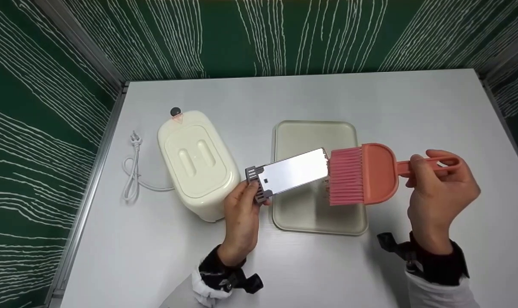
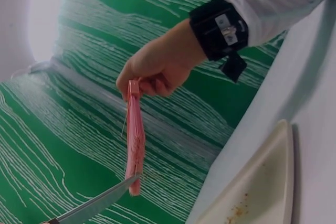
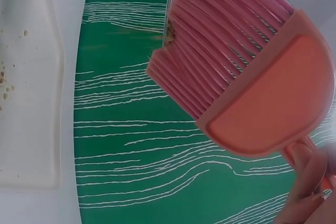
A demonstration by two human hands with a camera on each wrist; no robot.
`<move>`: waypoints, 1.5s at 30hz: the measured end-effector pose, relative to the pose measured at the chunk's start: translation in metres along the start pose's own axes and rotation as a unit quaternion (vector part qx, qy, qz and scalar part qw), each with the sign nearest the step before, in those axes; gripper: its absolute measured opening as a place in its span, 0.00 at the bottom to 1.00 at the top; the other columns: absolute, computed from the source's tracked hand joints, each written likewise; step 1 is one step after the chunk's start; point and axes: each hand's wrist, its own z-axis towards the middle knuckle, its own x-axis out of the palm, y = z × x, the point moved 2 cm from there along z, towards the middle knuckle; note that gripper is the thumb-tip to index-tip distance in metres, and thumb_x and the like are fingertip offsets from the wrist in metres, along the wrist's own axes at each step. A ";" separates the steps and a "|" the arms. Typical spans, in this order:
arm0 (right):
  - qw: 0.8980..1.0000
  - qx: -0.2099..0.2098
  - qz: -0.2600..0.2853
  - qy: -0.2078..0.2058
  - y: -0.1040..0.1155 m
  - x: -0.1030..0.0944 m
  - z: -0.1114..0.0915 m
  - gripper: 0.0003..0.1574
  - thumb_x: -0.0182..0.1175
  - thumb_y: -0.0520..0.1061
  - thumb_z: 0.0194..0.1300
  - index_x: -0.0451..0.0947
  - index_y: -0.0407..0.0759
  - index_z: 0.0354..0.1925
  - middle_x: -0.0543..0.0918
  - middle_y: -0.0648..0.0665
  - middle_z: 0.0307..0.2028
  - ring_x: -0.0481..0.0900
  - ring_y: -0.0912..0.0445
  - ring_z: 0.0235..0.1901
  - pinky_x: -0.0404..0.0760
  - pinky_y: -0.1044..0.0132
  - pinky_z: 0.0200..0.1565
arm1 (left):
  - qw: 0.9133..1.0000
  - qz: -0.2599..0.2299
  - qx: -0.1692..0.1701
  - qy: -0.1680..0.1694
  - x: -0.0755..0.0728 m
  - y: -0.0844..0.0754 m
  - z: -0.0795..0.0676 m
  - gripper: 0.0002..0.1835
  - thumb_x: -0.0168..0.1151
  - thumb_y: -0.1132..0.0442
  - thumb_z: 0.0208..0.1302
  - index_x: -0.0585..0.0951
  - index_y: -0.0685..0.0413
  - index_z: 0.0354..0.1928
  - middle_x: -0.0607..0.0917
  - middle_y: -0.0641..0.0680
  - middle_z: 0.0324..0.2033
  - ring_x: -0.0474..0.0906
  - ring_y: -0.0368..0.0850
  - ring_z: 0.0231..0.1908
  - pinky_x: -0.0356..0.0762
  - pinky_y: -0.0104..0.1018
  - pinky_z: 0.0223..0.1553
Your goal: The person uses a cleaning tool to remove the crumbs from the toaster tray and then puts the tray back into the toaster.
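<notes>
Brush [image 1: 381, 173] gripped in right hand [image 1: 443, 194], metal crumb tray [image 1: 293, 173] pinched in left hand [image 1: 243, 218]; we should stroke lightly, catching crumbs [image 2: 238, 212] on beige tray [image 1: 314, 132].

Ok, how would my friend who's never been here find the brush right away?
Start at the white table and find the flat beige tray near its middle. To the tray's right, a right hand holds the brush by its handle. It's the big, bristly, coral-pink thing, unlike the smooth, shiny metal plate beside it or the cream machine.
</notes>
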 end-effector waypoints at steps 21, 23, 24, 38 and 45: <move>0.997 -0.029 0.068 0.018 -0.009 -0.005 -0.005 0.09 0.65 0.21 0.57 0.78 0.19 0.38 0.82 0.32 0.21 0.78 0.51 0.13 0.79 0.68 0.20 | 1.000 0.007 -0.018 0.022 0.002 0.003 -0.002 0.17 0.50 0.70 0.78 0.77 0.79 0.57 0.83 0.60 0.39 0.77 0.46 0.36 0.77 0.33 0.35; 0.996 -0.022 0.076 0.046 -0.011 -0.002 -0.011 0.11 0.66 0.21 0.57 0.77 0.17 0.39 0.82 0.32 0.22 0.79 0.51 0.13 0.80 0.68 0.20 | 0.999 0.008 -0.026 0.032 0.002 0.004 -0.003 0.17 0.51 0.70 0.78 0.78 0.79 0.57 0.83 0.60 0.40 0.78 0.46 0.37 0.78 0.33 0.36; 0.995 -0.019 0.077 0.060 -0.012 -0.001 -0.014 0.11 0.66 0.21 0.57 0.77 0.16 0.39 0.83 0.32 0.22 0.79 0.51 0.13 0.80 0.68 0.21 | 0.999 0.009 -0.029 0.036 0.003 0.004 -0.003 0.17 0.51 0.69 0.78 0.78 0.79 0.57 0.84 0.60 0.40 0.78 0.46 0.37 0.78 0.33 0.36; 0.984 -0.006 0.037 0.172 -0.019 0.009 -0.049 0.11 0.66 0.21 0.60 0.78 0.18 0.41 0.85 0.36 0.25 0.79 0.52 0.15 0.80 0.71 0.23 | 0.996 0.015 -0.051 0.068 0.004 0.008 -0.006 0.16 0.50 0.69 0.79 0.77 0.79 0.57 0.83 0.60 0.41 0.77 0.44 0.37 0.79 0.31 0.37; 0.979 -0.009 0.003 0.203 -0.022 0.010 -0.053 0.10 0.66 0.21 0.60 0.79 0.20 0.42 0.89 0.37 0.26 0.82 0.54 0.17 0.81 0.72 0.25 | 0.995 0.022 -0.061 0.070 0.004 0.008 -0.006 0.17 0.49 0.69 0.79 0.76 0.79 0.57 0.82 0.60 0.41 0.77 0.43 0.36 0.78 0.31 0.37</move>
